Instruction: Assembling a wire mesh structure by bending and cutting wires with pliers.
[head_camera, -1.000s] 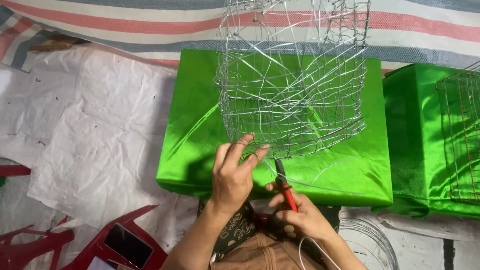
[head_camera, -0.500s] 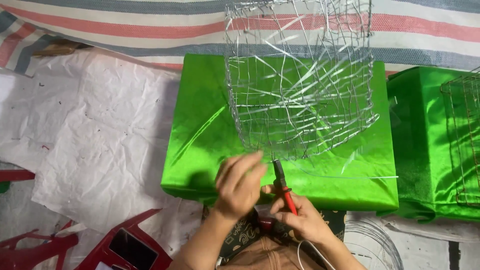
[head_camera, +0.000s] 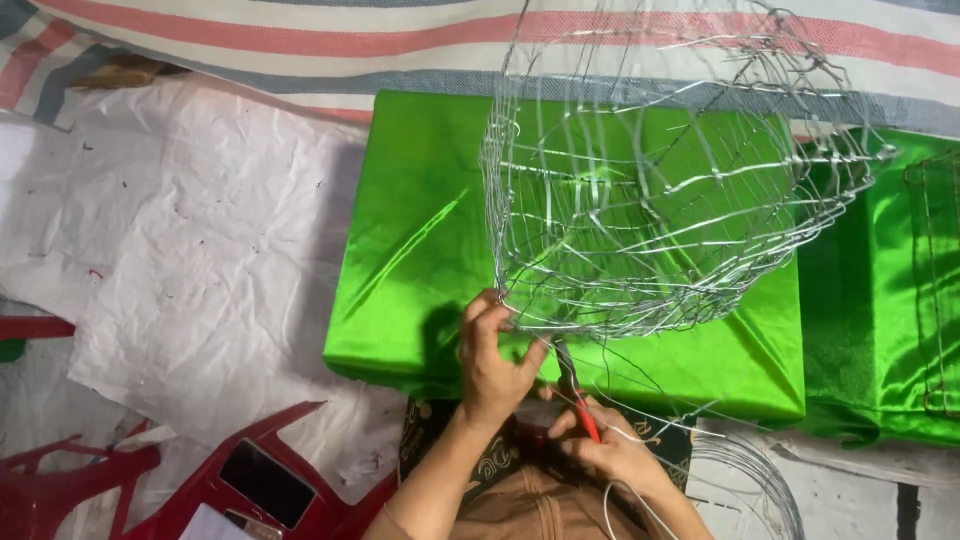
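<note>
Gripping red-handled pliers (head_camera: 575, 395) in the right hand (head_camera: 610, 450), fingers closed round the handles, jaws pointing up at the frame's lower rim. Pinching that rim with the left hand (head_camera: 492, 360), just left of the pliers. Rising above both hands, a silver wire basket frame (head_camera: 660, 200), tilted over a shiny green wrapped box (head_camera: 420, 250). Lying far left of the hands, crumpled white paper (head_camera: 200, 250).

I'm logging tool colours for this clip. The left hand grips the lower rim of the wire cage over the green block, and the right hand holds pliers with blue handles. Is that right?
Not quite: in the head view the handles of the pliers are red, not blue. The rest holds: the left hand grips the lower rim of the wire cage over the green block, and the right hand holds the pliers.
</note>
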